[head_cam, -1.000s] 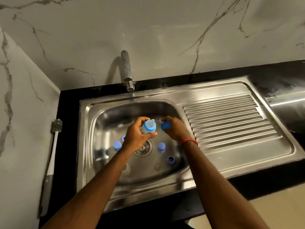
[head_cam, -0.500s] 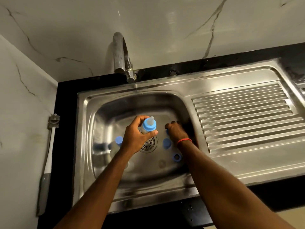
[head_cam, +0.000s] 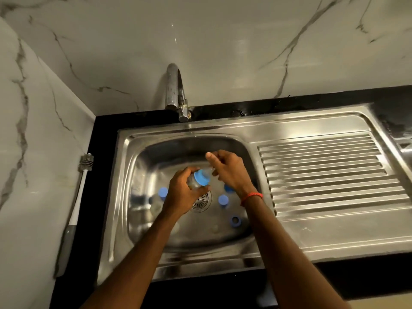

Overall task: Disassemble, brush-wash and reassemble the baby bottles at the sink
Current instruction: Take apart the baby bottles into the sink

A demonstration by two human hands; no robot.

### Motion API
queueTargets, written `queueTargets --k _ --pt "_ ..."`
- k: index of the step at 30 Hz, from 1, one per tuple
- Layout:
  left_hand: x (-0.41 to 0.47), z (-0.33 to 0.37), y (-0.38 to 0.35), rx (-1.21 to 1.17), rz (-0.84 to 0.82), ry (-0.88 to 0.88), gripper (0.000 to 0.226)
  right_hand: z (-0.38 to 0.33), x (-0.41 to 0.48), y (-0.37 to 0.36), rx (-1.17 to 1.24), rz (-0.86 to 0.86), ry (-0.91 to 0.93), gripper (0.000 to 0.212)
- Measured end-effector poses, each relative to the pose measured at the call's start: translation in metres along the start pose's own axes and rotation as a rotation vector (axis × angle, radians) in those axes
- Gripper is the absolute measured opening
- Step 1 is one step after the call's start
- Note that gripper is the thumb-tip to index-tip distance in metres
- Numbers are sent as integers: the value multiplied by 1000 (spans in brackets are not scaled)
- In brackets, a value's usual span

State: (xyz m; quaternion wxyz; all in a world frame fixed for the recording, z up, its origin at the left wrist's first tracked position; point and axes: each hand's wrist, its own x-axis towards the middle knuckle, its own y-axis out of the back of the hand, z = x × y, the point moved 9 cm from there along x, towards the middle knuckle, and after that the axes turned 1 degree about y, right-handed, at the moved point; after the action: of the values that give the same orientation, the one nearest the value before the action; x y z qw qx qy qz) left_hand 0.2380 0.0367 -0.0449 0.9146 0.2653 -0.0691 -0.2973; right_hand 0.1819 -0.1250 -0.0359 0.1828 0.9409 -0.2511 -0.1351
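Head view looked down on a steel sink (head_cam: 223, 128) set in a black tabletop (head_cam: 103, 139). The left grip (head_cam: 181, 192) was wrapped round a clear bottle (head_cam: 193, 182) and held it tilted above the middle of the basin, over the drain (head_cam: 201, 202). The bottle's blue collar (head_cam: 202, 176) and pale teat (head_cam: 209, 171) pointed toward the basin's far right corner. The right grip (head_cam: 230, 172) hovered at the teat with its thumb raised and its fingers loosely curled. Blur hid whether those fingers pinched the teat or only touched it, so its state could not be told. A red band (head_cam: 252, 195) circled the right wrist. Loose blue parts lay on the basin floor: a left cap (head_cam: 163, 192) near the left wall, a right cap (head_cam: 223, 200) just right of the drain, and a ring (head_cam: 235, 220) with a dark hole toward the near right corner. A fourth blue piece (head_cam: 227, 188) was partly hidden under the right wrist. The tap (head_cam: 176, 92) stood at the sink's far edge, its spout over the basin. A ribbed drainboard (head_cam: 323, 175) filled the sink's right half. A brush (head_cam: 74, 208) lay along the tabletop's left edge against the marble wall, bristle head toward the far end.
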Motion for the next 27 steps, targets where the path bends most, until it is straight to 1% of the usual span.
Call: queueTargets --k 1,3,4,7,9,10,11,13,15,16,18,20,22,24,26,27 --pt "-2 3 1 17 -6 -2 53 -11 -6 -6 -7 -61 -11 42" --pt "-6 11 3 78 -26 -15 57 -20 -16 -18 -190 -159 -16 59" --pt "-8 16 3 116 -29 -29 58 -22 -20 -20 -287 -176 -8 64" --pt "-14 20 6 266 -42 -25 68 -21 -23 -20 -446 -173 -17 66" --pt "-18 22 6 432 -80 -19 76 -19 -28 -18 -462 -155 -41 73" --pt "-21 25 5 498 -93 -20 74 -20 -31 -16 -471 -130 -45 75" --pt "-25 31 3 539 -96 -15 69 -22 -35 -14 -503 -95 -41 76" --pt "-31 43 0 543 -91 4 55 -29 -43 -11 -582 -7 -24 74" --pt "-33 50 -1 515 -90 68 45 -40 -47 -4 -614 75 -2 60" --pt "-33 51 -2 509 -114 107 41 -44 -49 -1 -607 98 11 54" --pt "-31 52 -2 515 -200 157 33 -50 -52 5 -575 112 25 52" --pt "-32 51 0 423 -264 222 29 -51 -53 11 -503 118 29 52" --pt "-33 49 1 174 -321 290 32 -55 -53 15 -409 119 58 51" --pt "-37 54 -1 -89 -416 317 30 -65 -54 17 -324 85 132 51" --pt "-43 60 -2 -327 -524 350 31 -81 -56 18 -237 20 251 42" --pt "-45 64 -2 -396 -563 359 34 -89 -58 19 -210 -29 305 34"
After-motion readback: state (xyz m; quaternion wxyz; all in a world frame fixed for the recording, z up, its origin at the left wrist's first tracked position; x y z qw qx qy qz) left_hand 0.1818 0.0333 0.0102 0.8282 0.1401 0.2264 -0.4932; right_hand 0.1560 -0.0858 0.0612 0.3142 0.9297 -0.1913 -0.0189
